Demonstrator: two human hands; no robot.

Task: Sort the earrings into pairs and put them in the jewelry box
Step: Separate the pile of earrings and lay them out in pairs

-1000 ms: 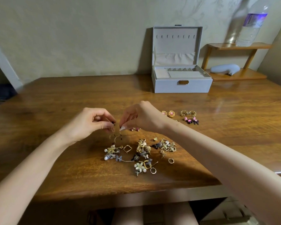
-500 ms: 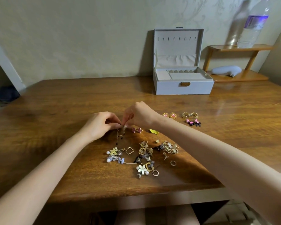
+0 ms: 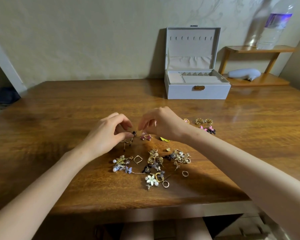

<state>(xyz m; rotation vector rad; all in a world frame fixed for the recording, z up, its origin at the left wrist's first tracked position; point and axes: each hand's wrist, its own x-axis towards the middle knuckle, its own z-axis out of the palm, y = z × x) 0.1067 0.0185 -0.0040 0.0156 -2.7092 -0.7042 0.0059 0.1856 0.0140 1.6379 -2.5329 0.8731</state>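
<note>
A heap of mixed earrings lies on the wooden table in front of me. My left hand pinches a gold dangling earring with dark beads, which hangs down to the tabletop. My right hand hovers just to the right of it with fingers loosely curled, holding nothing I can see. Two small pink earrings lie below my right hand. Sorted pairs sit to the right: gold round ones and pink-and-black ones. The grey jewelry box stands open at the back.
A yellow-green piece lies under my right wrist. A small wooden shelf at the back right carries a water bottle, with a pale grey object on its lower level. The table's front edge is near my lap.
Both hands held the dangling earring together before. Now my right hand has let go and drawn slightly right, while my left hand keeps the earring lower, near the table.
</note>
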